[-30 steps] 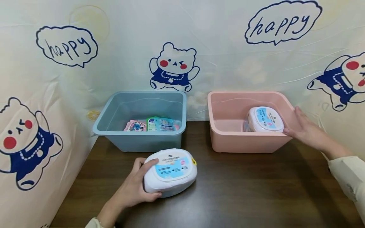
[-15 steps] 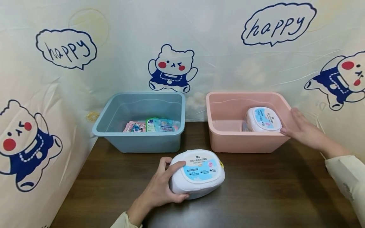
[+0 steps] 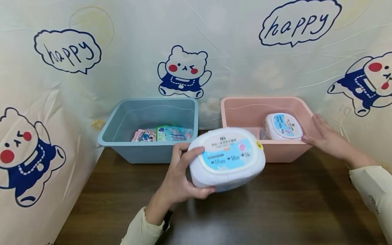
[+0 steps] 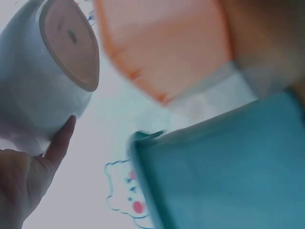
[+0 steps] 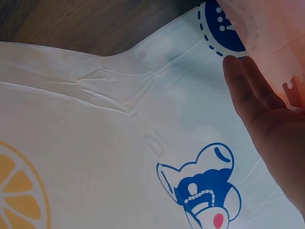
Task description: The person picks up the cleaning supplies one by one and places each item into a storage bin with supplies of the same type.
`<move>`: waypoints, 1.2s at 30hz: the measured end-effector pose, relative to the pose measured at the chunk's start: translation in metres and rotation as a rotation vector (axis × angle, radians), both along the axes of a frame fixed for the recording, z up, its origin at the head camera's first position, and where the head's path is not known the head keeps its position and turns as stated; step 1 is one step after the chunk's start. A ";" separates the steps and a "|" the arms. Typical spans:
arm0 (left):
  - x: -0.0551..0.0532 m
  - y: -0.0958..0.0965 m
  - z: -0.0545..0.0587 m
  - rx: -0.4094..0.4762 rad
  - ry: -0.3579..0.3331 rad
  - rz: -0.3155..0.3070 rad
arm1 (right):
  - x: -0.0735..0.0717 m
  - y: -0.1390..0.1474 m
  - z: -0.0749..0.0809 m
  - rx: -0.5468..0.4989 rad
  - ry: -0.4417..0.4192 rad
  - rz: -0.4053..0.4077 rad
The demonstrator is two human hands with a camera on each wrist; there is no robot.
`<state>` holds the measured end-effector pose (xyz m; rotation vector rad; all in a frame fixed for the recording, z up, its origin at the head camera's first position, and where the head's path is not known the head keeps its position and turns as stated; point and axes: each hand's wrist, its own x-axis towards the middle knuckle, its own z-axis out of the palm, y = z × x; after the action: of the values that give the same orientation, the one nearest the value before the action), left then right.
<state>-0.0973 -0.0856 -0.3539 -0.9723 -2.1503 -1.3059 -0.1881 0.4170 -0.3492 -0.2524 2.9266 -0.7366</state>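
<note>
My left hand point(image 3: 180, 177) grips a white oval plastic tub point(image 3: 228, 153) by its left end, thumb below and fingers on top. The tub has a blue-and-white label on its lid and is held above the table, in front of the pink bin point(image 3: 284, 151). The left wrist view shows the tub's underside point(image 4: 71, 43) and a digit of that hand point(image 4: 62, 138) against it. My right hand point(image 3: 329, 141) rests with fairly straight fingers along the pink bin's right side, thumb at its front rim. A similar tub point(image 3: 283, 126) sits inside that bin, at the right.
A blue bin point(image 3: 147, 153) stands left of the pink one and holds a pink patterned packet point(image 3: 144, 135) and a green-and-blue packet point(image 3: 171, 133). Both bins stand on a dark wooden table point(image 3: 275, 211) before a printed cloth backdrop point(image 3: 131, 51).
The left hand has carried the white tub rightward, then lifted it up toward the pink bin, where it covers part of the bin's front. The right hand has stayed at the bin.
</note>
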 end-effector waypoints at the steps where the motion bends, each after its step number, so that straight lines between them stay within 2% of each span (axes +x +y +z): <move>1: -0.004 0.003 0.007 0.022 -0.001 0.009 | 0.000 0.000 0.000 0.001 -0.004 0.000; 3: -0.013 0.009 0.020 0.055 -0.023 0.041 | 0.000 0.000 0.001 0.004 -0.014 -0.004; 5: -0.023 0.016 0.031 0.080 -0.082 0.070 | 0.000 0.000 0.001 0.003 -0.026 -0.008; 7: -0.033 0.023 0.037 0.091 -0.143 0.110 | 0.000 -0.001 0.001 0.000 -0.030 -0.009; 10: -0.049 0.034 0.039 0.081 -0.231 0.168 | 0.000 -0.002 0.000 -0.010 -0.038 -0.008; 13: -0.061 0.047 0.035 0.050 -0.266 0.219 | 0.000 -0.002 -0.002 -0.012 -0.045 -0.009; 17: -0.072 0.064 0.031 0.017 -0.264 0.253 | 0.000 -0.001 -0.004 -0.013 -0.051 -0.017; 22: -0.085 0.090 0.033 -0.022 -0.232 0.295 | 0.001 0.000 -0.001 -0.012 -0.056 -0.032; 25: -0.093 0.106 0.036 -0.069 -0.218 0.332 | 0.002 0.000 0.001 -0.010 -0.058 -0.034; 29: -0.105 0.129 0.037 -0.162 -0.157 0.372 | 0.003 -0.001 0.003 -0.031 -0.046 -0.036; 33: -0.116 0.150 0.030 -0.227 -0.093 0.414 | 0.003 -0.002 0.001 -0.044 -0.040 -0.038; 36: -0.119 0.162 0.020 -0.316 -0.063 0.468 | 0.004 -0.003 -0.001 -0.037 -0.045 -0.045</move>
<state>-0.2158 0.0764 -0.3342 -0.4860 -2.4832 -0.7987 -0.1843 0.4139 -0.3497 -0.1713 2.8872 -0.7929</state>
